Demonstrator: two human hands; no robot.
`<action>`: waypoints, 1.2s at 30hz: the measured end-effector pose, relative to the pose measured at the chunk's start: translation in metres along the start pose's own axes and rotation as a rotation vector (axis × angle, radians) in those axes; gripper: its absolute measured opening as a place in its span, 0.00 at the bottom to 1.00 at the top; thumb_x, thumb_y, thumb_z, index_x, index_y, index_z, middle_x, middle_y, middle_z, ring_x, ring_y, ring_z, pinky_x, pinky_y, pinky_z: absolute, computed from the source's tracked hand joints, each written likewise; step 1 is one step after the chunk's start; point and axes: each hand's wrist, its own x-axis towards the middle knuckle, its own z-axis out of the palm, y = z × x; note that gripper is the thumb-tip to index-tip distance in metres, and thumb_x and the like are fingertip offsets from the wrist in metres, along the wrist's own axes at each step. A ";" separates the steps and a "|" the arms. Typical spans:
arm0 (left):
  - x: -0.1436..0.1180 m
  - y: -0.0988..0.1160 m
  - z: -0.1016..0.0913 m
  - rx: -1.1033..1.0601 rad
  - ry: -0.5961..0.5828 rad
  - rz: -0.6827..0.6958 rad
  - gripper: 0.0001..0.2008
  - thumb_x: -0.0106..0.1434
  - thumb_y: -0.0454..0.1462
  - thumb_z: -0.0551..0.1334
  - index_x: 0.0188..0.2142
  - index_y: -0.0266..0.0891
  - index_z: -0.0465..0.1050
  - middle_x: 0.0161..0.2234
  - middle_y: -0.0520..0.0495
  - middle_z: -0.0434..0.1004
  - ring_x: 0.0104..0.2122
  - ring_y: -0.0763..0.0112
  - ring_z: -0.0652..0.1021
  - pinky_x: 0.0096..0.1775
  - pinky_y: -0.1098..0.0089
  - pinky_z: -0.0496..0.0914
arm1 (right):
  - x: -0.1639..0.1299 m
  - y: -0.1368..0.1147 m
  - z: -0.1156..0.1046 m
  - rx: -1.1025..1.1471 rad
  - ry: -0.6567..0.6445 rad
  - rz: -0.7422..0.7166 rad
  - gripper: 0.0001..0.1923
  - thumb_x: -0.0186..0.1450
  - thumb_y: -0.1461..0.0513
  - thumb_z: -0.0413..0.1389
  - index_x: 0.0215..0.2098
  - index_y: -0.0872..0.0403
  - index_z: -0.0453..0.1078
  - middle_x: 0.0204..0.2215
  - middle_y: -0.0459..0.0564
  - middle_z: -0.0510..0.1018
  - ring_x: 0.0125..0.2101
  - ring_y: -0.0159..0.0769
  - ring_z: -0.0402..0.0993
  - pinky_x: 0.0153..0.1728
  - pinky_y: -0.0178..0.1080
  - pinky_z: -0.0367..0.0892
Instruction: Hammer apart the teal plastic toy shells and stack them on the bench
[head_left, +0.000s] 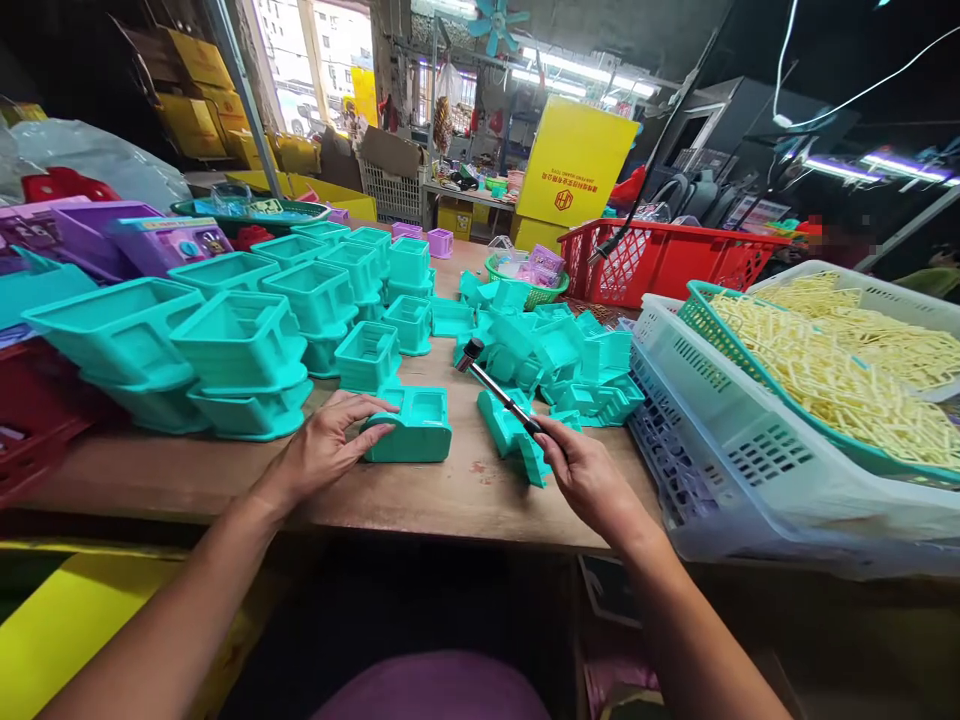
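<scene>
- Worktop (465, 490): brown wood, spans the near half of the scene; small red marks near its near edge.
- White slotted crates (720, 440): stacked at right, overhanging the worktop's right end. On top sits a teal basket (701, 300) filled with pale yellow sticks (825, 370).
- Red basket (660, 262): far right of centre, behind the teal pile.
- Teal housings in rows (247, 340): left half of the worktop, open side up, some stacked two high, running from near left to far centre.
- Loose teal parts pile (555, 350): centre right, jumbled, just beyond the right hand.
- Purple toy units (161, 240): far left, behind the teal rows.
- Green round basket (525, 285): far centre, holding small pale pieces.
- Teal part (412, 430): lies on the worktop near centre, recess facing up, apart from the rows and the pile.
- Left hand (326, 450): palm down, fingers (375, 432) curled over the left end of the teal part, grasping it against the worktop.
- Right hand (589, 480): clenched around the handle of a small hammer (499, 390); the shaft slants up and left, the dark head (471, 352) is raised above the worktop, right of and beyond the teal part, not touching it.
- A second teal piece (517, 440) lies just under the hammer shaft, against the right hand.
</scene>
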 end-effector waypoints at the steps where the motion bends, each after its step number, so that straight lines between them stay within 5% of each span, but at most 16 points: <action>1: 0.000 0.000 0.000 -0.001 0.003 0.000 0.13 0.65 0.47 0.62 0.43 0.45 0.79 0.45 0.49 0.81 0.47 0.61 0.76 0.51 0.64 0.69 | 0.001 -0.002 0.002 -0.028 0.025 -0.024 0.19 0.73 0.56 0.46 0.57 0.53 0.70 0.44 0.56 0.81 0.42 0.43 0.78 0.44 0.43 0.71; 7: 0.001 0.003 0.001 0.009 0.029 -0.004 0.13 0.65 0.48 0.62 0.43 0.46 0.79 0.44 0.49 0.82 0.47 0.61 0.76 0.50 0.64 0.70 | 0.001 -0.001 0.015 -0.254 -0.054 -0.075 0.19 0.74 0.58 0.46 0.59 0.50 0.68 0.45 0.55 0.80 0.43 0.45 0.79 0.43 0.44 0.73; 14: 0.001 0.005 0.003 0.005 0.047 -0.003 0.13 0.65 0.48 0.62 0.43 0.45 0.79 0.43 0.49 0.82 0.46 0.61 0.76 0.49 0.64 0.70 | 0.000 -0.008 0.023 -0.254 -0.057 -0.083 0.20 0.74 0.59 0.46 0.62 0.52 0.65 0.45 0.56 0.81 0.42 0.45 0.79 0.43 0.45 0.74; 20: 0.000 0.005 0.006 -0.022 0.057 -0.026 0.13 0.66 0.47 0.61 0.43 0.45 0.79 0.44 0.49 0.82 0.48 0.61 0.75 0.51 0.63 0.69 | -0.026 -0.016 0.007 -0.095 0.018 -0.118 0.21 0.74 0.58 0.47 0.63 0.51 0.64 0.49 0.54 0.80 0.45 0.42 0.80 0.45 0.42 0.74; 25: 0.000 0.008 0.008 -0.023 0.082 -0.032 0.13 0.65 0.46 0.62 0.42 0.44 0.79 0.42 0.48 0.82 0.47 0.60 0.75 0.50 0.62 0.69 | -0.052 -0.010 -0.003 -0.174 -0.090 -0.058 0.20 0.74 0.57 0.47 0.62 0.48 0.65 0.46 0.53 0.82 0.39 0.44 0.82 0.39 0.43 0.76; 36: 0.000 0.012 0.011 0.000 0.096 -0.062 0.13 0.66 0.46 0.60 0.43 0.43 0.78 0.41 0.47 0.81 0.47 0.60 0.75 0.50 0.59 0.69 | -0.053 -0.008 0.002 -0.230 -0.053 -0.121 0.21 0.74 0.58 0.47 0.64 0.50 0.63 0.50 0.55 0.79 0.46 0.47 0.80 0.45 0.45 0.76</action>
